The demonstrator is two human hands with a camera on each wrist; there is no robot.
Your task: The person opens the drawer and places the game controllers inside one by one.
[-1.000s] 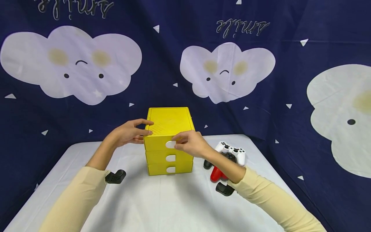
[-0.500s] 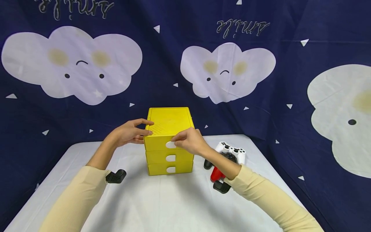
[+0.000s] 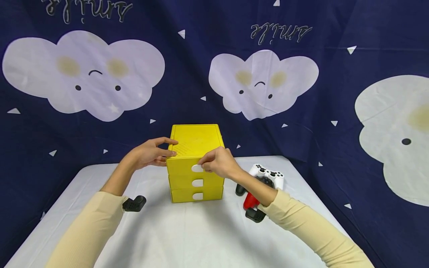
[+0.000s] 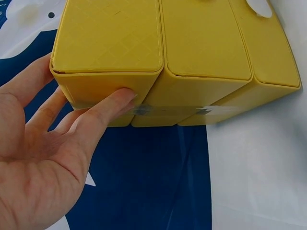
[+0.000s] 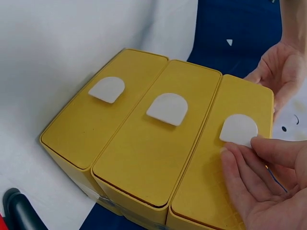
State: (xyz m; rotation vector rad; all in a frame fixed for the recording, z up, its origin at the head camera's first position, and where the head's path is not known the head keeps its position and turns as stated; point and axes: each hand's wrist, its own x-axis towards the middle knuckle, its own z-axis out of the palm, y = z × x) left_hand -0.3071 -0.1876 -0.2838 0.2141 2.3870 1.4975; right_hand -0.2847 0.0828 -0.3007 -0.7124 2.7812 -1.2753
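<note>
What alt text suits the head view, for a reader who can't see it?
A person's right hand pinches the top white tab on a yellow three-drawer box while the left hand touches its left edge. Game controllers lie to the right on a white table before a navy backdrop with upside-down clouds.

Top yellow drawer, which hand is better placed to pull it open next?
Probably the right hand: it pinches the white tab on the top drawer. The left hand rests against the top and side of the yellow box, seemingly better placed for steadying.
</note>
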